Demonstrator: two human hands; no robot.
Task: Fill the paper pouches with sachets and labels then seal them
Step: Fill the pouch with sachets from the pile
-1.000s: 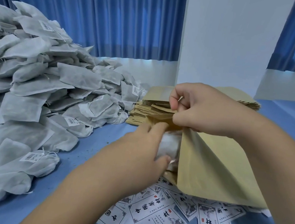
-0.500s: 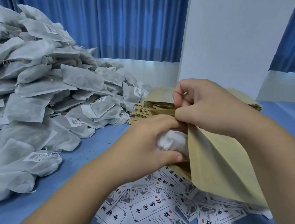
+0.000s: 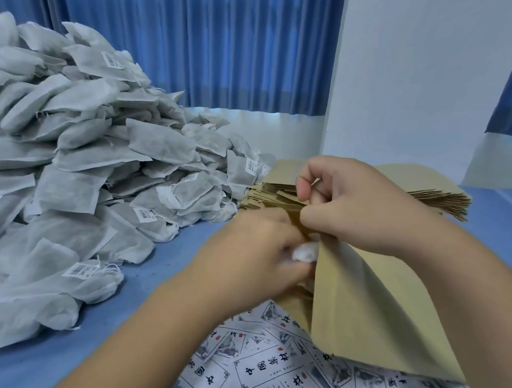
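Observation:
A brown paper pouch (image 3: 373, 308) is held tilted above the blue table, its mouth facing left. My right hand (image 3: 352, 209) pinches the pouch's upper mouth edge. My left hand (image 3: 253, 258) grips a white sachet (image 3: 305, 253) and has it mostly inside the mouth; only a small white end shows. Printed white labels (image 3: 277, 374) lie scattered on the table under the pouch.
A large heap of white sachets (image 3: 73, 171) fills the left side of the blue table (image 3: 151, 297). A stack of flat brown pouches (image 3: 435, 196) sits behind my hands. Blue curtains (image 3: 187, 30) and a white wall (image 3: 423, 79) stand at the back.
My left hand has pushed the sachet further into the pouch, so less white shows. The right hand keeps its pinch on the mouth edge.

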